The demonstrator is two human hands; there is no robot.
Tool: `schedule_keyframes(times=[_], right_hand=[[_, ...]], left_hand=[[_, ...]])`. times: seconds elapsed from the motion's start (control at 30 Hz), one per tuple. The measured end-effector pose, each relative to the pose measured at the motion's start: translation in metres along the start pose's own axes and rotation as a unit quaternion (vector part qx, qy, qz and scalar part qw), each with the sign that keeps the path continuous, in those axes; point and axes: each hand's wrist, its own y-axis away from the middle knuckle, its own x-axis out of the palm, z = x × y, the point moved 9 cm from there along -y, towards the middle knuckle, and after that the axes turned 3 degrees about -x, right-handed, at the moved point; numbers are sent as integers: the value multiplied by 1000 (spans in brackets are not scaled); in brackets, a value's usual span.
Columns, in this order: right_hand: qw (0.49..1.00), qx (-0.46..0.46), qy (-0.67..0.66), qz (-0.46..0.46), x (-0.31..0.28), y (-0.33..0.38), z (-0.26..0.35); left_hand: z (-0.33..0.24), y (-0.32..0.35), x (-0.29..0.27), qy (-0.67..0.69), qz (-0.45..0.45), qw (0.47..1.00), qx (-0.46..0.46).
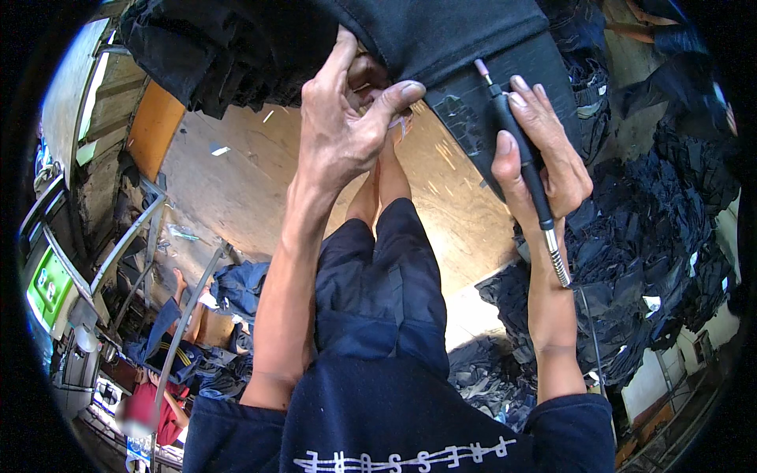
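Note:
My right hand (556, 162) is closed around a slim black rotary grinder (522, 134) with a pinkish abrasive tip. A springy metal sleeve and a cable trail from its lower end along my forearm. The tip points up toward the hem of a black garment (469, 31) and seems to be right at its edge. That garment is pulled over a dark narrow board (465, 118) with worn, scratched tape on it. My left hand (344, 118) grips the garment's edge left of the board, thumb outstretched; the other fingers are partly hidden in the cloth.
Dark garments (654, 221) are heaped along the right side. More dark cloth (205, 55) hangs at the upper left. A wooden panel (236, 173) lies below the board. Metal rails (185, 307) stand on the left, and a person in a red top (169, 414) sits beyond them.

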Motion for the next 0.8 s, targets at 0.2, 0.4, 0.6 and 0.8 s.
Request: schedule_keyframes(times=[0.2,0.4,0.6,0.8], right_hand=[[1000,-2,3,-6,0,3,1],[1000,-17,1,0,2,3,3],[999,-40,-16,31,6,3,9],[998,-60,-7,33,6,5,17]], left_hand=[[-3,2,0,20,-4,1000,17],[6,4,3,51,8,998,-18],[0,3,3,40,0,999,35],[2,7,4,38,10,999,-4]])
